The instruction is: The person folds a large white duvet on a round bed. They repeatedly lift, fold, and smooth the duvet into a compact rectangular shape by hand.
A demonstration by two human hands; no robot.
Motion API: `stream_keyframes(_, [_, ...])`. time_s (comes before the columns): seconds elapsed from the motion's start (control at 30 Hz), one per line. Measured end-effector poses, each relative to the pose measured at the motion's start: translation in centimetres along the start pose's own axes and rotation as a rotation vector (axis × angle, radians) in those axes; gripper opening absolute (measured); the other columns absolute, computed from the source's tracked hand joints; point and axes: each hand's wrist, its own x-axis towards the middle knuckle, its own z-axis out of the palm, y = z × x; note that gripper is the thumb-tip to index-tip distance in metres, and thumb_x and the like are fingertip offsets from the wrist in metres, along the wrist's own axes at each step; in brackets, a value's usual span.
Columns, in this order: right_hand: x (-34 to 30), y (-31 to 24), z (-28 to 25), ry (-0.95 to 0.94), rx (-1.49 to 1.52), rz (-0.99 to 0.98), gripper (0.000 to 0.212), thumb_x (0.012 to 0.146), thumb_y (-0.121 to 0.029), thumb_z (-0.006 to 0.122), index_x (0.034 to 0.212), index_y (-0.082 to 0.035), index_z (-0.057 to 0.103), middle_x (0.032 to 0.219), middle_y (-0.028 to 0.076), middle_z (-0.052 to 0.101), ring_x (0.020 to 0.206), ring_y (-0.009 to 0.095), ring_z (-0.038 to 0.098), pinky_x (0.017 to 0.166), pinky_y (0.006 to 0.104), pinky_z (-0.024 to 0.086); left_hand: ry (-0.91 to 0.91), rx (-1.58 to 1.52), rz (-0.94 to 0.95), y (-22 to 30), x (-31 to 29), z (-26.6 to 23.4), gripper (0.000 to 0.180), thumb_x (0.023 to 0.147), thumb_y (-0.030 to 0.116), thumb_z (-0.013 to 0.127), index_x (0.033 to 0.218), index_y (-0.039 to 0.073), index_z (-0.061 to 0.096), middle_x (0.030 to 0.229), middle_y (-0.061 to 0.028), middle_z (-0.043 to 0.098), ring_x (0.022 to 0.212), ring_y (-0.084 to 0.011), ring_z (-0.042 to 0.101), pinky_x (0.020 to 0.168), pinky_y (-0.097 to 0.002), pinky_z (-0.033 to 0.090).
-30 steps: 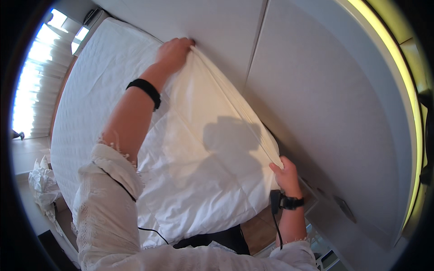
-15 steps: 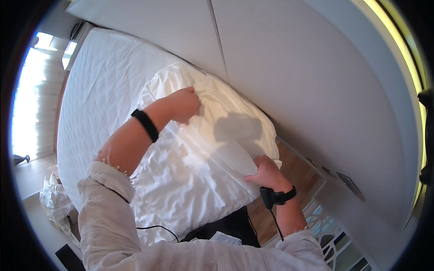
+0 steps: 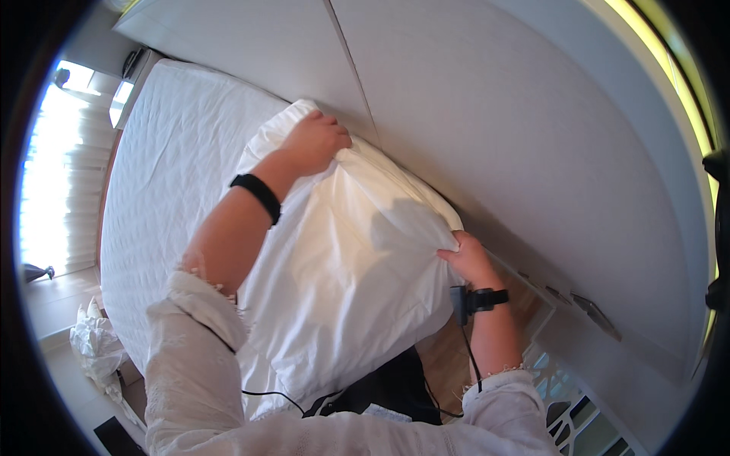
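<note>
A white duvet [image 3: 327, 258] lies bunched over the near part of the bed, pulled fairly smooth between my hands. At its far edge, close to the wardrobe-like panel, my left hand [image 3: 318, 143] is closed on the cloth, fingers curled over it. My right hand [image 3: 468, 257] pinches the duvet's right corner between thumb and fingers. Beyond and to the left, the bed's white quilted mattress [image 3: 167, 167] is exposed. Shadow falls on the cloth between my hands. Which layers of cloth each hand grips is hidden.
Tall pale panels [image 3: 487, 121] run along the bed's far right side. A white cut-out lattice [image 3: 570, 403] stands at the lower right, near a strip of wooden floor [image 3: 441, 349]. A crumpled plastic bag [image 3: 97, 346] sits at the lower left, below a bright curtained window [image 3: 53, 175].
Both hands have moved farther away, toward the panels, drawing the duvet with them. The wrinkled cloth in front of me is now smoother and stretched between them.
</note>
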Motion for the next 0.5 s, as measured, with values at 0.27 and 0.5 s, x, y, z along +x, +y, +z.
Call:
stream_keyframes(0.27, [1.7,1.9,0.8,0.023,-0.169,-0.119,0.058,0.062,-0.029,0.072,0.107,0.004,0.058,0.13,0.01,0.044,0.121,0.028,0.038,0.101,0.034,0.031,-0.454,-0.172,-0.19,-0.5,5.2,6.2,0.054,0.062,0.02,0.067,0.115,0.015,0.059,0.122,-0.0085,0.053,0.12,-0.027,0.041,0.106,-0.0371,0.021])
stream_keyframes(0.5, [0.9,-2.8,0.2,-0.138,0.284,-0.224,0.057,0.073,-0.028,0.07,0.118,0.001,0.049,0.116,0.01,0.048,0.109,0.02,0.047,0.09,0.0299,0.04,-0.039,-0.31,0.055,-1.0,-2.7,0.1,0.029,0.057,0.004,0.064,0.085,0.009,0.062,0.086,-0.0075,0.061,0.088,-0.0273,0.054,0.078,-0.0359,0.041])
